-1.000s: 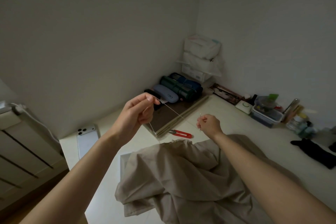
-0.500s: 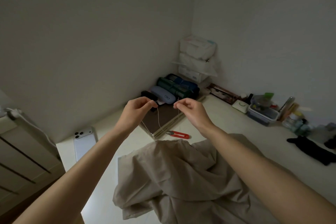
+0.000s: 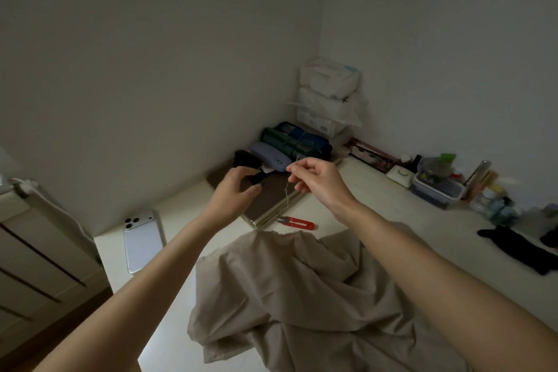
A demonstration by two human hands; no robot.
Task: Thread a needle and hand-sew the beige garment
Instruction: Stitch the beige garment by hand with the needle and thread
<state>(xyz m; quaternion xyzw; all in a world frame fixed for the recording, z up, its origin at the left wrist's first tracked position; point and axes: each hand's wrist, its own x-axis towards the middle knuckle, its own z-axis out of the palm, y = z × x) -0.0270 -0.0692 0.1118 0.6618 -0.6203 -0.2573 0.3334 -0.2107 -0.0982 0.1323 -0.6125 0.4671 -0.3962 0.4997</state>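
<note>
The right hand pinches a thin silver needle, pale thread dangling; the left hand curls loosely, seemingly empty. The crumpled beige cloth garment lies on the white table beneath both forearms.

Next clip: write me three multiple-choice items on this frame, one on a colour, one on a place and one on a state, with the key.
1. What colour is the back of the phone? A) black B) red C) white
2. Where do the red snips lie? A) on the phone B) on the table, just beyond the beige garment C) on top of the garment
3. What is the right hand doing? A) pinching the needle, with thread hanging below B) lying flat on the garment C) gripping the snips

Key: 1 C, the phone's back is plainly white. 2 B, the snips rest on bare table past the garment's far edge. 3 A, the fingertips meet on the needle in the air.
</note>
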